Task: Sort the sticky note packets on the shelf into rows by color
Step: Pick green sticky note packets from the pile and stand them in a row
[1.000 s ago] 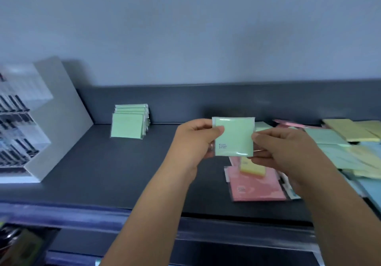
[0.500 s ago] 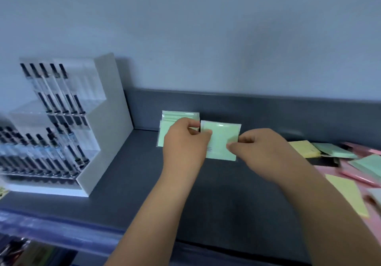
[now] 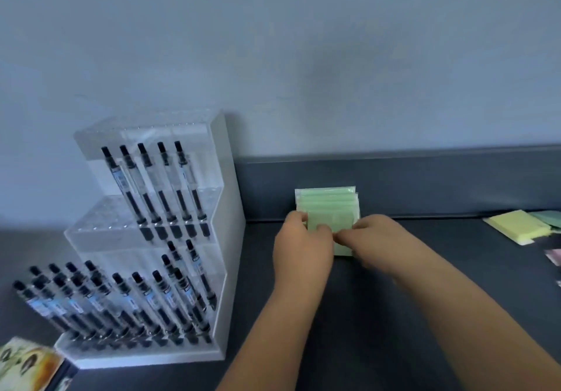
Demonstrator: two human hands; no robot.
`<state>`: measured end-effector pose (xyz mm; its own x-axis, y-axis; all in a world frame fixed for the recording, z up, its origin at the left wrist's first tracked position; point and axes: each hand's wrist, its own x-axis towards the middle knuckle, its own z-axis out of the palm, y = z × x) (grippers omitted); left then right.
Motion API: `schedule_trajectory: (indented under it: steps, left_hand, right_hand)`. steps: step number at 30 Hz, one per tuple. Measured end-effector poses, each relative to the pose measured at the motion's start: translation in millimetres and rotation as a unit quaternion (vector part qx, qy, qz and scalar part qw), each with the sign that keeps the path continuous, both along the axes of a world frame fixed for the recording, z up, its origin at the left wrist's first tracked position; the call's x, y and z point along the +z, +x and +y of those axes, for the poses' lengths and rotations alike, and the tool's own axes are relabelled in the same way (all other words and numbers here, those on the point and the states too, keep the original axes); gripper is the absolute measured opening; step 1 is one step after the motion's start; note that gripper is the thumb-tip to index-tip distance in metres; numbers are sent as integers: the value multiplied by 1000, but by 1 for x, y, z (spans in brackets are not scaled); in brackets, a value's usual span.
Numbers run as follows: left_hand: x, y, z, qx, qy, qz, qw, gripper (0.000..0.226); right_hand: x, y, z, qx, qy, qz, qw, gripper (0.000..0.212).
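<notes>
Head view, looking down on a dark grey shelf [image 3: 409, 314] under a pale wall. We note a row of green packets [image 3: 326, 198] standing on edge against the shelf's raised back lip, tops stepped one behind another. The front green packet [image 3: 329, 219] sits touching that row, on its near side. The left hand [image 3: 299, 245] has thumb and fingers curled onto the packet's left edge. The right hand [image 3: 373, 239] pinches it low on the right, with its fingertips meeting those of the left hand in front of the packet. Motion blur there; we cannot tell whether the packet's lower edge rests on the shelf. Well apart to the right: a yellow packet [image 3: 516, 226] lying flat, a teal-green packet [image 3: 549, 217] just behind it, and a pink packet [image 3: 554, 255] cut by the frame edge. Left of the green row: a clear stepped acrylic stand [image 3: 226, 239] holding tilted black pens [image 3: 145, 184] in tiers. A printed box [image 3: 27, 366] shows at the lower left corner
</notes>
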<state>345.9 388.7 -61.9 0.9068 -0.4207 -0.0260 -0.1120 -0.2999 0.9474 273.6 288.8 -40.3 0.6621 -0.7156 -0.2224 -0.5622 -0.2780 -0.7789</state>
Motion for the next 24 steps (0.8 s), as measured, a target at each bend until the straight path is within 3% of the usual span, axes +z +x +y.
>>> schedule_trajectory:
  steps: [5,8,10,14,20,24]
  left_hand:
    - [-5,2,0,-11,-2,2,1000,44]
    - [-4,0,-1,-8,11,-26,1000,50]
    - [-2,-1,-1,-25,64,-115,991,52]
    - [7,-1,5,-39,236,-315,918,48]
    - [7,-4,9,-46,282,-292,913,33]
    - [1,-11,7,-57,313,-317,893,45]
  right_hand:
    - [-7,6,-4,-33,8,-29,999,11]
    - [-9,5,-3,-39,-44,-12,998,16]
    - [-8,2,-2,-44,-114,18,992,21]
    - [-3,-2,1,-64,-197,16,978,22]
    - [-3,-9,2,-50,-223,41,973,27]
    - [0,-21,2,-43,-229,40,972,34]
